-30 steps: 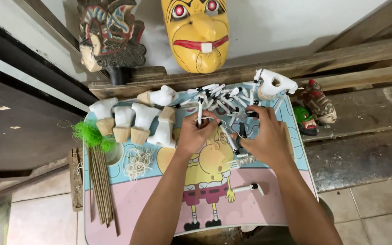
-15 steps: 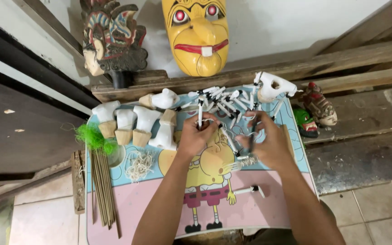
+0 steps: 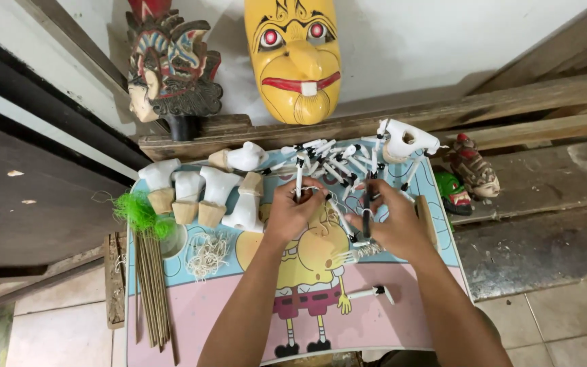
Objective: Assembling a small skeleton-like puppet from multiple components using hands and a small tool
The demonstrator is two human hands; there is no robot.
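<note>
My left hand (image 3: 292,212) pinches a thin white stick with a black tip (image 3: 299,178) and holds it upright over the small table with a cartoon print (image 3: 219,312). My right hand (image 3: 392,228) is closed on a thin dark piece (image 3: 367,216) just to the right of it. Both hands hover at the near edge of a pile of white sticks with black ends (image 3: 334,160). A frayed pale bundle (image 3: 361,253) lies under my right hand.
White carved heads on wooden bases (image 3: 202,194) stand at the left, with a green tuft (image 3: 138,212), bamboo sticks (image 3: 151,289) and a string bundle (image 3: 205,255). A white carved piece (image 3: 409,139) and small masks (image 3: 473,170) sit at the right. Two large masks (image 3: 293,58) lean on the wall.
My right hand has drawn slightly toward me and closer to the left hand. The left hand keeps the white stick upright in almost the same place.
</note>
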